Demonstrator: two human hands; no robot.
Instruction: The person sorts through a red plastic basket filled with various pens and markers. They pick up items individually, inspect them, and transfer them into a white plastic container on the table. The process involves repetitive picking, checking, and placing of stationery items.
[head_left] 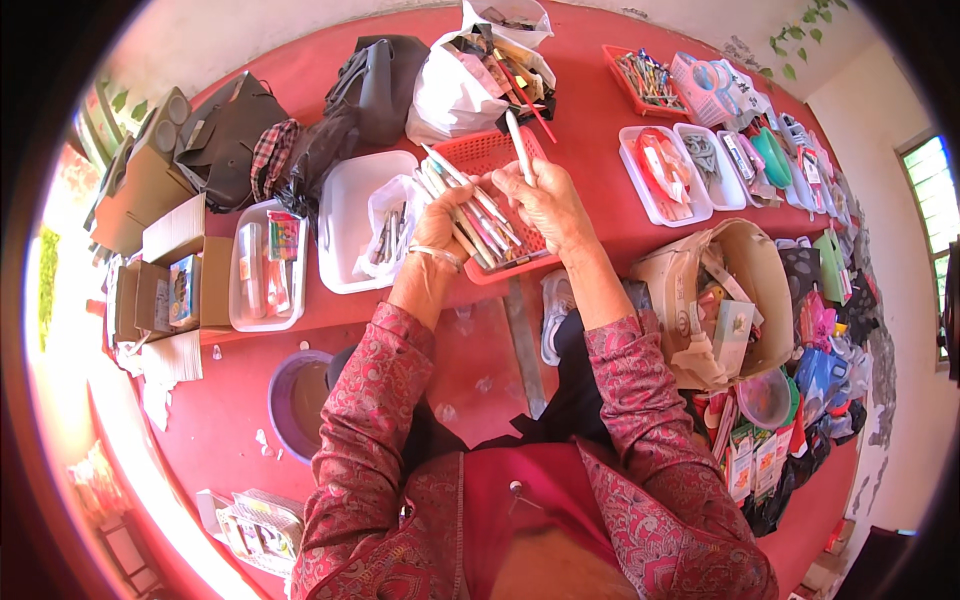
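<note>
My left hand (437, 218) is closed round a loose bundle of pens (483, 215), mostly white with some pink and green ones, fanned out to the right. Between the thumb and fingers of my right hand (548, 203) stands a single white pen (518, 142), its tip pointing up and away. Both hands are over a red perforated plastic basket (525, 150), and more pens in its near part are partly hidden by the bundle. Left of my left hand, a white tray (340, 225) holds a clear plastic bag (385, 215) with dark pens in it.
A white tray of packets (268, 318) and an open cardboard box (215, 265) are at the left. Bags (455, 95) stand behind. At the right are a red basket of pens (680, 107), white trays (632, 150) and a carton (655, 270). A purple bucket (280, 400) sits lower left.
</note>
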